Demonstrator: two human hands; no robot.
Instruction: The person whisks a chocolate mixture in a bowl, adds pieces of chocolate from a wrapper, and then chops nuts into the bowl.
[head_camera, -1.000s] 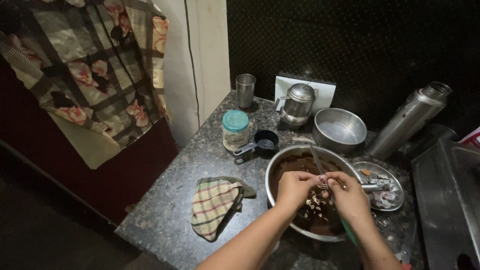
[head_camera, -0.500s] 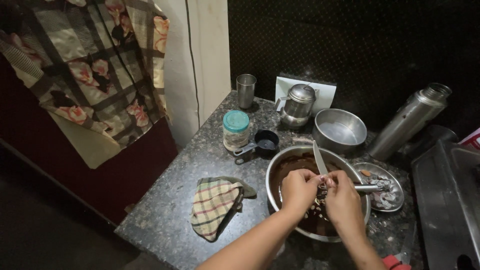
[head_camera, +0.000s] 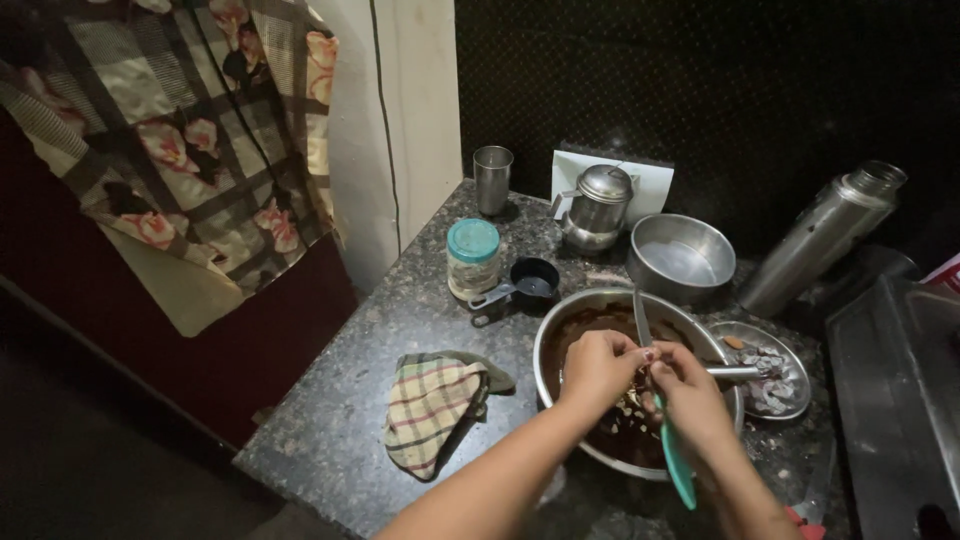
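Over the steel mixing bowl (head_camera: 560, 335) both hands are held close together, forearms reaching in from the lower edge of the view. The left hand (head_camera: 598, 365) is curled, its fingertips pinched on something small that cannot be made out. The right hand (head_camera: 690, 395) is closed around a knife with a teal handle (head_camera: 677, 462), the handle pointing back toward the wrist and the blade (head_camera: 640, 320) rising past the fingers, tilted toward the far rim of the bowl. A dark brown mixture (head_camera: 600, 325) with pale bits on top is held in the bowl, which is set near the front right part of the speckled stone counter (head_camera: 400, 310).

Just right of the bowl, touching or nearly so, a small steel plate (head_camera: 790, 360) with scraps is seen; behind it an empty steel bowl (head_camera: 680, 255), a lidded steel pot (head_camera: 598, 205) and a tall flask (head_camera: 825, 235) crowd the far side. A black measuring cup (head_camera: 530, 280) and a teal-lidded jar (head_camera: 473, 258) are placed just beyond the bowl's left rim, a steel tumbler (head_camera: 493, 178) farther back. A checked cloth (head_camera: 430, 405) is laid left of the bowl near the counter's front edge, with bare counter between them
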